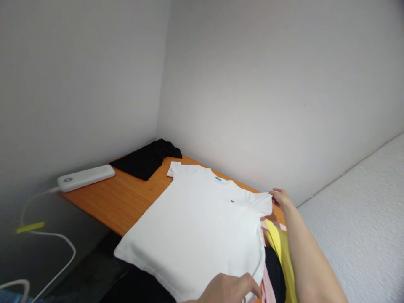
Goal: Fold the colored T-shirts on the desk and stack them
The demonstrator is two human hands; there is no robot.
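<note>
A white short-sleeved T-shirt (202,223) lies spread front side up, its collar toward the far wall and its lower hem hanging past the table's near edge. It has a small dark red mark on the chest and a teal label inside the neck. My right hand (280,198) pinches the end of the right-hand sleeve between thumb and fingers. Down at the shirt's lower right corner, my left hand (229,288) is closed with bent fingers on the fabric; its fingertips are partly cut off by the frame.
On the orange-brown wooden table (132,200), a folded black garment (142,160) lies in the far corner. A white power bank (86,177) with a white cable (65,237) sits at the left edge. Yellow cloth (285,256), black and pink clothes lie at right. Walls border the table.
</note>
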